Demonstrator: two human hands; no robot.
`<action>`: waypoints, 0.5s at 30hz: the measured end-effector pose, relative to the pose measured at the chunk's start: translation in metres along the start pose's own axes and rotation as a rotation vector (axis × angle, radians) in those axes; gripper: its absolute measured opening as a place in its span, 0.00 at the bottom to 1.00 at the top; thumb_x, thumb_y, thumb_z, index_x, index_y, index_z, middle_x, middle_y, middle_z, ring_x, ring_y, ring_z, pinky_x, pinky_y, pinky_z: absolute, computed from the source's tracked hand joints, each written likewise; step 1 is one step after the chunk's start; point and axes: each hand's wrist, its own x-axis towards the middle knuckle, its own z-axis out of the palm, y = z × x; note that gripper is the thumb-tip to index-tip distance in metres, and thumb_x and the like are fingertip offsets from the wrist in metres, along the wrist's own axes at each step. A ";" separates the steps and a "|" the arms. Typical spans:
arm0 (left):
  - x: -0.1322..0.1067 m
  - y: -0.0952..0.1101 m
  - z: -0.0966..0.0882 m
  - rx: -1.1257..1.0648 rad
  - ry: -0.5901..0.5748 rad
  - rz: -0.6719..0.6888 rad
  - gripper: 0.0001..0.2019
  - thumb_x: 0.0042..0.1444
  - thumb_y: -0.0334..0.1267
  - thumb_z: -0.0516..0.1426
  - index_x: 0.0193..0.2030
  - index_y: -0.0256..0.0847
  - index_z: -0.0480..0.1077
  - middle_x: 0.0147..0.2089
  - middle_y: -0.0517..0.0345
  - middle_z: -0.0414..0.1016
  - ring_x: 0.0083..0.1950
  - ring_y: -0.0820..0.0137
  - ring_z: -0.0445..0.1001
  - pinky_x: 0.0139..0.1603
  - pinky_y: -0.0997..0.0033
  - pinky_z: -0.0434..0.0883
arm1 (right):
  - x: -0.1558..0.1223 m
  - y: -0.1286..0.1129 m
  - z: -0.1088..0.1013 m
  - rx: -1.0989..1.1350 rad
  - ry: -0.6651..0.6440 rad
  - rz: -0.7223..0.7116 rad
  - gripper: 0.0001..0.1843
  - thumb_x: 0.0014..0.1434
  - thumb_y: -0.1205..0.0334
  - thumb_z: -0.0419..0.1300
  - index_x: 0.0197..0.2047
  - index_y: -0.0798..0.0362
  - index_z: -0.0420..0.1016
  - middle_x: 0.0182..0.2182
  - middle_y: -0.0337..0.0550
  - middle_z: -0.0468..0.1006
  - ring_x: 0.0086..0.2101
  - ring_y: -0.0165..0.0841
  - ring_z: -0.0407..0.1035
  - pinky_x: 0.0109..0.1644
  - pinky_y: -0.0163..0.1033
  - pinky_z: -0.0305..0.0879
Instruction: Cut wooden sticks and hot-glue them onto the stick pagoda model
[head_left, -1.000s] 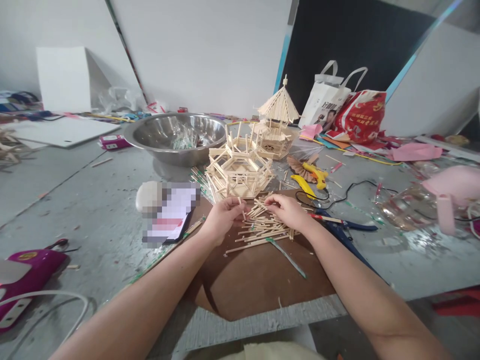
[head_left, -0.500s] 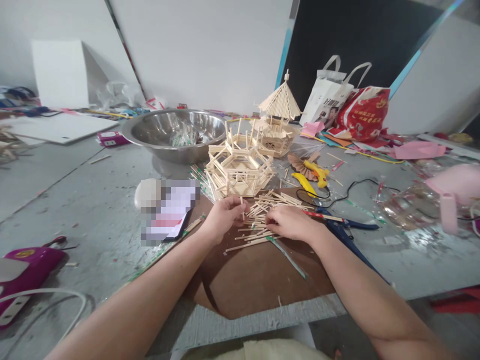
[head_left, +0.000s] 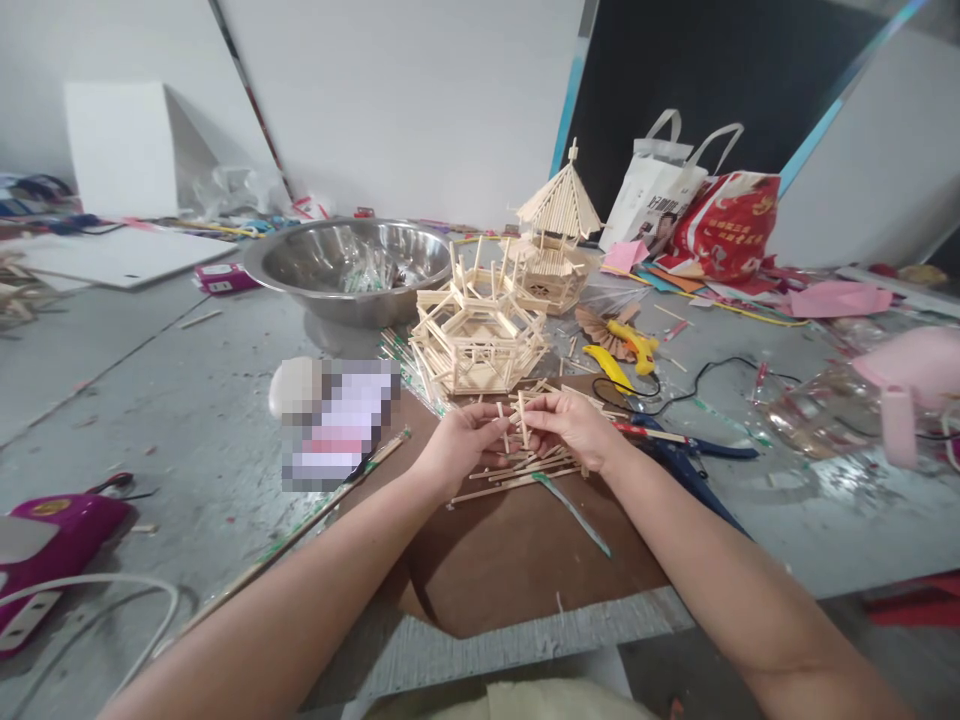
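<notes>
Two hands (head_left: 517, 430) each pinch a short stick above a brown sheet

The left hand (head_left: 465, 440) has its thumb and fingers pressed together on one stick (head_left: 503, 428); the right hand (head_left: 566, 425) pinches another stick (head_left: 523, 420) just beside it. Both sticks stand nearly upright over the far half of the sheet (head_left: 525, 580), which lies along the near edge of the table (head_left: 217, 370). Under the hands, more sticks lie in a loose pile (head_left: 525, 470).

Just past the sheet's far edge stands a six-sided frame (head_left: 480, 375) of pale sticks, its top unroofed, with uprights rising from it. Close behind, toward the table's far edge, is a roofed model (head_left: 559, 215).

Beyond the sheet's far left corner sits a steel basin (head_left: 337, 308). Clear packets with green marks (head_left: 371, 272) lie inside; what they hold is too small to tell. Near the table's far edge, right of the roofed model, a white bag (head_left: 645, 205) and a red bag (head_left: 727, 230) stand together, their contents hidden. Well beyond the sheet's right edge is a clear jug (head_left: 806, 420) with a pink lid (head_left: 911, 365); its contents cannot be made out.

A phone (head_left: 341, 405) lies by the sheet's left edge. Off the far right corner rests a yellow glue gun (head_left: 637, 352), with blue pliers (head_left: 720, 451) nearer the right edge.
</notes>
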 end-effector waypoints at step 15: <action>-0.004 0.002 0.004 -0.054 -0.124 -0.038 0.15 0.44 0.38 0.58 0.40 0.38 0.68 0.25 0.53 0.75 0.28 0.69 0.74 0.22 0.78 0.67 | -0.001 0.002 0.009 -0.019 -0.034 -0.003 0.14 0.39 0.56 0.62 0.27 0.58 0.70 0.14 0.34 0.69 0.13 0.21 0.61 0.16 0.27 0.57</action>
